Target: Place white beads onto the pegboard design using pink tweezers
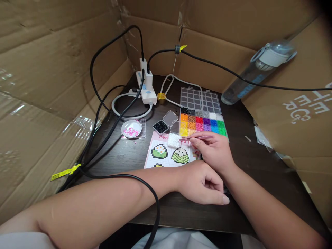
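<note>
Pink metal tweezers [198, 138] are pinched in my right hand [216, 150]. Their tips reach into a small clear box of white beads [174, 140]. That box rests on a pattern sheet [149, 155] printed with pixel designs. My left hand [202, 183] lies across the front of the sheet, below my right hand. Its fingers curl under and the thumb points right; what they hold, if anything, is hidden. The edge of a dark mesh-like board [226, 190] shows beside it. Behind the white beads stands an open box of black beads [160, 127].
A sorted bead case [202, 121] lies open at the back. A white dish [131, 129] with pink beads sits left on a clear pegboard [143, 134]. Behind are a power strip [146, 86], a gold cup [161, 97] and a bottle [255, 76]. Black cables [155, 200] cross my left arm; cardboard walls surround the table.
</note>
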### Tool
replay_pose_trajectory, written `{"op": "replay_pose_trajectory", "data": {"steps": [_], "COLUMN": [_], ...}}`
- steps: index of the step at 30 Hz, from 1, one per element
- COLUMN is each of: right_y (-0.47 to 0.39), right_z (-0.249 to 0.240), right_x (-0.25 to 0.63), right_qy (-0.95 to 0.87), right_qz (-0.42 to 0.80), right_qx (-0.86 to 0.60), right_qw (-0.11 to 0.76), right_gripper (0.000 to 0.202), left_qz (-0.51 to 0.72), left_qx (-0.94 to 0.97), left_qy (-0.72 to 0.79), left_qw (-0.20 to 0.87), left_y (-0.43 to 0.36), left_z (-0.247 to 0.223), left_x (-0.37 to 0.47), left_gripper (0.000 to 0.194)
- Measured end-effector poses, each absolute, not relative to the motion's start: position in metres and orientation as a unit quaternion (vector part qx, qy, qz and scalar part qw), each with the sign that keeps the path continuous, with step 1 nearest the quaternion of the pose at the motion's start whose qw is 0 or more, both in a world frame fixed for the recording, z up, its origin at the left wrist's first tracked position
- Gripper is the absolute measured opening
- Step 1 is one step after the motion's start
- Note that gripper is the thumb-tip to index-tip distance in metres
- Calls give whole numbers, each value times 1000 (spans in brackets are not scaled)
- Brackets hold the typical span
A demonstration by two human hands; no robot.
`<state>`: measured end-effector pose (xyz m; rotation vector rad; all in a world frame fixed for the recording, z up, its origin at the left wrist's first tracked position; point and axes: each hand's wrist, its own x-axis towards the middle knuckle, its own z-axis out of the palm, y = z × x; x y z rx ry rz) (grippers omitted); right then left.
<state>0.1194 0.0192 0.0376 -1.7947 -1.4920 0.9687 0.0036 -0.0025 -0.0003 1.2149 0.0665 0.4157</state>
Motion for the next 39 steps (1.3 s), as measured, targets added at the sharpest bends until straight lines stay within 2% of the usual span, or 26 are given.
{"op": "replay_pose_trajectory", "data": {"steps": [13, 20, 39], "right_y": [20, 18, 18], "right_z": [38, 43, 34], "right_x": [117, 117, 120], "right_qy": [-551, -534, -547], "right_qz": [356, 359, 360], "right_qx": [-696, -696, -694], "right_qw": [293, 319, 299], "right_gripper": [7, 6, 8], "left_qz": [202, 193, 208], "left_qx": [562, 564, 560], "left_qy": [20, 27, 19], "left_qw": [802, 802, 802], "left_y": [-3, -2, -3], "left_z": [-1, 1, -1], "left_x": [4, 2, 5], "left_gripper": [31, 30, 28]}}
